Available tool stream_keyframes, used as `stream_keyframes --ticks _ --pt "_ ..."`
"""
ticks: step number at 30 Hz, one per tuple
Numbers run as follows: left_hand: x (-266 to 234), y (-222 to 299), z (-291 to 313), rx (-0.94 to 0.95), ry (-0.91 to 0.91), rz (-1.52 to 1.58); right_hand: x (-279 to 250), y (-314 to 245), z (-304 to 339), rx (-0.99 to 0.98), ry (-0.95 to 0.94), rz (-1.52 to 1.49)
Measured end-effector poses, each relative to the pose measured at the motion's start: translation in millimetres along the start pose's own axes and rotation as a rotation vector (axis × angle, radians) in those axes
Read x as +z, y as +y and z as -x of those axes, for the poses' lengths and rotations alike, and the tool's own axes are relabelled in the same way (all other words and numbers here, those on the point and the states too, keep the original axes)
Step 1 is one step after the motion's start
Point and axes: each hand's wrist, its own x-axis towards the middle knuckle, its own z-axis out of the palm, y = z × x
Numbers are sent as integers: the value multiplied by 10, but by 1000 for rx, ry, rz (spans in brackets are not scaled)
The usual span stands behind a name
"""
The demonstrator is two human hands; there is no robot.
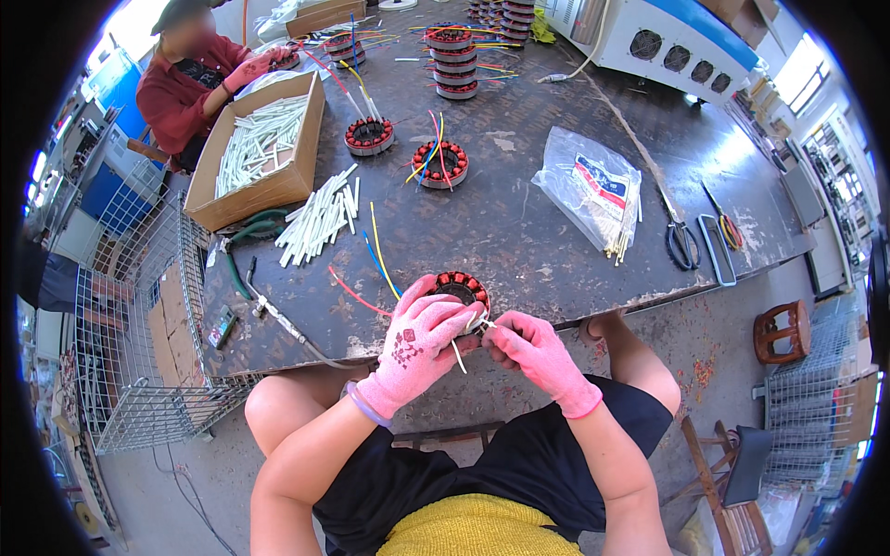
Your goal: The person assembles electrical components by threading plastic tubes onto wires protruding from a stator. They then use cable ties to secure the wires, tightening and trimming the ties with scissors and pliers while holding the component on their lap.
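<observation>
A motor stator [463, 284] with red windings sits at the table's near edge. Its red, blue and yellow lead wires [374, 252] stretch out to the left. My left hand [419, 345], in a pink glove, is closed over the near side of the stator and holds it. My right hand [538, 354], also gloved in pink, has thumb and fingers pinched at a thin white strip [489, 322] beside the stator. Another white end [459, 356] hangs below my left fingers. Whether it is a cord or a cable tie I cannot tell.
White sleeves [320, 218] lie loose by a cardboard box [209, 211] of more. Two stators [369, 136] and a stator stack [452, 65] stand farther back. A plastic bag [593, 185], scissors [683, 246] and pliers [239, 269] lie around. A co-worker [190, 79] works at far left.
</observation>
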Motion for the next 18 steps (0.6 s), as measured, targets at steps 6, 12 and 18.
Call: stream_keyframes --ticks 6,12,18 --pt "8 2 -26 -19 11 51 12 118 -156 31 107 42" --pt "-14 -10 -8 -47 -8 71 2 73 -136 84 44 -24" --pt "13 15 -36 -16 15 77 10 132 -124 12 37 -94"
